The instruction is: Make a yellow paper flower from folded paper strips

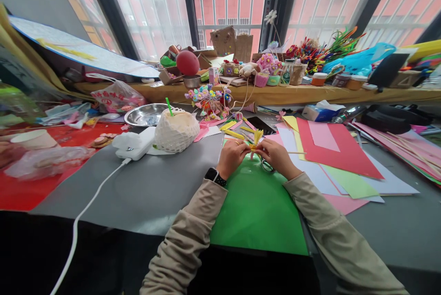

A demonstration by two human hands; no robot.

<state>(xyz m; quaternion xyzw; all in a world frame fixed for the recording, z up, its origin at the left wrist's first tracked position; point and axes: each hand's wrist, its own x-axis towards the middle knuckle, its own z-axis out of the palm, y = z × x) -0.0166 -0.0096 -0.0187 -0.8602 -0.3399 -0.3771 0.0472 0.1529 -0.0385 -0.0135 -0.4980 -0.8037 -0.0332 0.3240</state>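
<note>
My left hand (pixel 231 156), with a dark watch on its wrist, pinches one side of a yellow paper flower (pixel 257 138). On the other side, my right hand (pixel 276 156) has its fingertips closed on the same piece. Its fringed yellow top points up, and a bit of pink shows below it. A thin pale stick (pixel 296 152) sticks out to the right from behind my right hand; whether it joins the flower is hidden. Both hands are above a green sheet (pixel 258 212). Scissors (pixel 267 165) lie just under my right hand, partly covered.
Coloured paper sheets (pixel 339 148) overlap at the right. Leftward are a coconut in white foam net (pixel 176 132), a white power strip (pixel 139 143) with its cable, and a metal plate (pixel 146 115). A phone (pixel 261 126) lies beyond my hands. Crafts crowd the wooden ledge (pixel 241 93).
</note>
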